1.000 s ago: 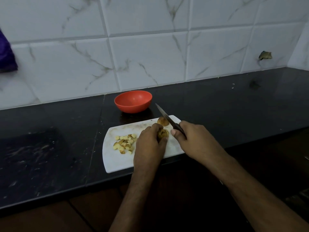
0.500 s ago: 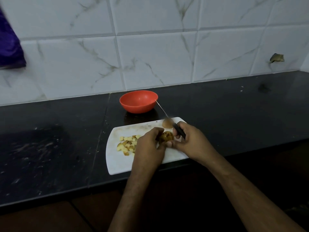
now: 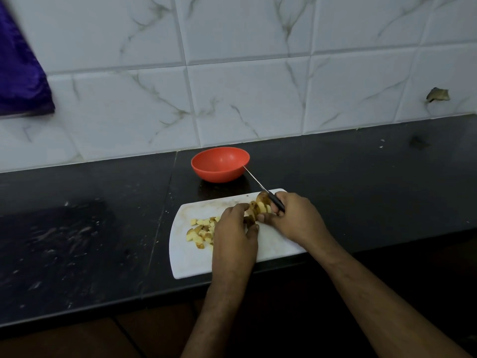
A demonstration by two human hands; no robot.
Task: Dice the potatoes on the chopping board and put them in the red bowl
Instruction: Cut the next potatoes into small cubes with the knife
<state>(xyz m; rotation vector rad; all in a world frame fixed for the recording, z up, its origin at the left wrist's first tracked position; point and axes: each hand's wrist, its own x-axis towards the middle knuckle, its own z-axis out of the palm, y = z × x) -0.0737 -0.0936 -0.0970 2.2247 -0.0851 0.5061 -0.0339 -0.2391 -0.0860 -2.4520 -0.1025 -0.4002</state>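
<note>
A white chopping board (image 3: 188, 262) lies at the black counter's front edge. Several pale potato dice (image 3: 202, 229) are heaped on its left half. My left hand (image 3: 233, 235) holds a sliced potato (image 3: 258, 209) near the board's far right; its slices are fanned apart. My right hand (image 3: 296, 218) grips the black handle of a knife (image 3: 260, 187), and its fingertips touch the slices. The blade points up and left, toward the red bowl (image 3: 219, 164). That bowl stands just behind the board and looks empty. Another potato piece (image 3: 263, 196) lies under the knife.
A white marble-patterned tile wall rises behind the black counter (image 3: 77, 228). Purple cloth (image 3: 20, 73) hangs at the upper left. A chipped hole (image 3: 437, 94) shows in a tile at the right. Pale smears mark the counter's left part.
The potato under my left hand now shows fanned slices. My right hand has moved in against it with the knife, and the blade has tilted up toward the bowl.
</note>
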